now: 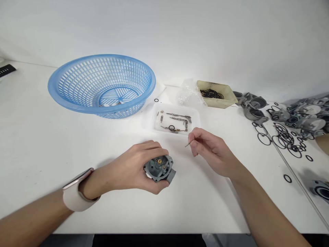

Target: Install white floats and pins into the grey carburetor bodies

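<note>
My left hand (144, 164) is wrapped round a grey metal carburetor body (158, 168), its hollow side with brass jets facing up. Between the thumb and fingertips of my right hand (205, 147) is a thin metal pin (187, 145), its tip pointing down and left. That hand hovers just right of the carburetor body, apart from it. Behind both hands lies a clear plastic tray (177, 107) holding small springs, needles, brass pieces and a black ring (171, 127).
A blue plastic basket (56, 94) stands at back left. Bubble wrap (189, 92) touches a cream box (223, 91) of black rings. On the right lie loose O-rings (282, 135) and several carburetor bodies (257, 104). A watch strap (7, 70) lies far left.
</note>
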Motion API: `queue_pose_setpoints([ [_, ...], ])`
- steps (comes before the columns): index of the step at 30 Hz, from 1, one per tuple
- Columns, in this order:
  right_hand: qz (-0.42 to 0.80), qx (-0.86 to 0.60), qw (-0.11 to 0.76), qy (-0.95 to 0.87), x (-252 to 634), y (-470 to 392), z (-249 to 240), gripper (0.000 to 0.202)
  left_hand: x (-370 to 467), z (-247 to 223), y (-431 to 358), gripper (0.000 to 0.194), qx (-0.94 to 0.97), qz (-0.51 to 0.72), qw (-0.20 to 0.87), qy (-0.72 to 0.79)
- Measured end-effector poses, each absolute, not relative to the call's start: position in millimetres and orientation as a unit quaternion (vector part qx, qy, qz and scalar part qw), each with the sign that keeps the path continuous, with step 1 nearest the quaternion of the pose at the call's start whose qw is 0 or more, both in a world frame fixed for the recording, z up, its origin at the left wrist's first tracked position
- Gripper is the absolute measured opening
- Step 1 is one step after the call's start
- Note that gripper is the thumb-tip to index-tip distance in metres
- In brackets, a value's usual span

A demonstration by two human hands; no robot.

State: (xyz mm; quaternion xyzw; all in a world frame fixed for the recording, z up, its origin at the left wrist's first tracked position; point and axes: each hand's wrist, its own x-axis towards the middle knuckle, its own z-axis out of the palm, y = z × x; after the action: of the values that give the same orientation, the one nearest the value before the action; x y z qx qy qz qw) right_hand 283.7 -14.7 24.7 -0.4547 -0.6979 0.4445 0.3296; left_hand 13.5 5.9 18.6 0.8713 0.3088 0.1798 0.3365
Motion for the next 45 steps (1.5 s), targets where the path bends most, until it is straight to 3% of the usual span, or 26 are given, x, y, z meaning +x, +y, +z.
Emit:
queue_pose_setpoints([
  [3, 0.496, -0.468, 0.343, -0.646, 280, -19, 21, 0.02, 16, 26, 3, 0.027, 0.8, 0.174, 0.433, 0.377],
  [6, 0.514, -0.464, 0.311, -0.65, 272, -26, 17, 0.024, 16, 38, 2, 0.029, 0.712, 0.156, 0.537, 0.424],
  [12, 0.534, -0.441, 0.241, -0.68, 265, -30, 15, 0.028, 15, 46, 6, 0.035, 0.678, 0.124, 0.556, 0.464],
  [17, 0.572, -0.438, 0.261, -0.642, 260, -32, 15, 0.026, 16, 39, 6, 0.037, 0.704, 0.125, 0.518, 0.47],
  [20, 0.662, -0.396, 0.299, -0.562, 257, -30, 17, 0.022, 16, 33, 4, 0.035, 0.74, 0.16, 0.463, 0.46],
  [24, 0.818, -0.266, 0.362, -0.359, 261, -24, 22, 0.021, 15, 22, 2, 0.04, 0.814, 0.22, 0.296, 0.448],
  [29, 0.844, -0.181, 0.415, -0.285, 269, -21, 26, 0.024, 12, 4, 1, 0.049, 0.879, 0.253, 0.118, 0.386],
  [40, 0.837, -0.019, 0.448, -0.313, 259, -26, 24, 0.021, 7, -4, 2, 0.047, 0.889, 0.253, 0.11, 0.366],
  [45, 0.826, -0.051, 0.459, -0.323, 256, -28, 20, 0.025, 8, -7, 2, 0.054, 0.881, 0.26, 0.118, 0.377],
])
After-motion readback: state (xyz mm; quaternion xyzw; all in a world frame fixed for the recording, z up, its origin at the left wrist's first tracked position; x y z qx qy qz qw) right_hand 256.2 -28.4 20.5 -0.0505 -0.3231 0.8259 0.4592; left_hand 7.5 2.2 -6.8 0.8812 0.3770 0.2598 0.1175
